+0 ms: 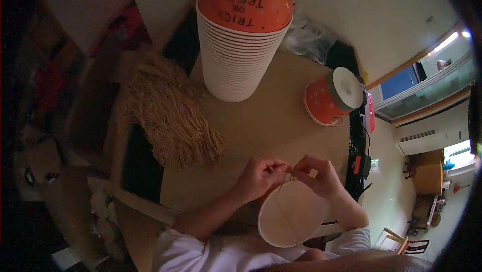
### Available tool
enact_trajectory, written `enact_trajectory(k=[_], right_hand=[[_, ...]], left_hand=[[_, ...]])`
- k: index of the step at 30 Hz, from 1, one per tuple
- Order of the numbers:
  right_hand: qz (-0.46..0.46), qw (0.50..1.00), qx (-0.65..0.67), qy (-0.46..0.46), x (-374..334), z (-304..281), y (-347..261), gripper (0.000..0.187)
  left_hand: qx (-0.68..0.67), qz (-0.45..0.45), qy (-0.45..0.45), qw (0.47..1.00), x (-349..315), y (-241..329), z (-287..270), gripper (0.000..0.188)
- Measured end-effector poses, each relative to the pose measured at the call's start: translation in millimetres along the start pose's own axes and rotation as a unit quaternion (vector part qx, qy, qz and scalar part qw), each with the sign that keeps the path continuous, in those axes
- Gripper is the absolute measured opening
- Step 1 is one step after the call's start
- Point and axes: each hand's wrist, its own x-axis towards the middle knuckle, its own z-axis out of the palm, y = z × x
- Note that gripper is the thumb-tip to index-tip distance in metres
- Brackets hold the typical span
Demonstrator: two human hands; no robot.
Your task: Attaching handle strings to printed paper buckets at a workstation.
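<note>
A white-lined paper bucket (306, 211) sits near my lap with its mouth toward me. A thin brown cord (285, 213) runs across the mouth from the far rim to the near rim. At the far rim, my left hand (265, 176) pinches the cord between thumb and fingers. My right hand (317, 175) is beside it, its fingertips closed on the same cord close to the rim. The exact loop or knot between the fingertips is too small to make out.
A tall stack of paper buckets (238, 61), orange at the top, stands across the brown board (266, 126). Left of it lies a bundle of brown cords (175, 121). An orange bucket (320, 103) carries a white-topped round item (347, 86) at right. Clear plastic (309, 41) lies behind.
</note>
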Motion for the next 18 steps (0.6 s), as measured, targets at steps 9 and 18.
enact_trajectory(k=[9,18], right_hand=[[-0.005,1.0,0.022,-0.002,3.6,2.3,6.7,0.006],[0.04,0.998,0.032,-0.021,4.6,3.9,-2.2,0.005]], left_hand=[[0.084,0.028,-0.008,0.996,3.8,7.4,-5.0,0.016],[0.116,0.011,-0.026,0.993,2.5,16.6,-8.7,0.016]])
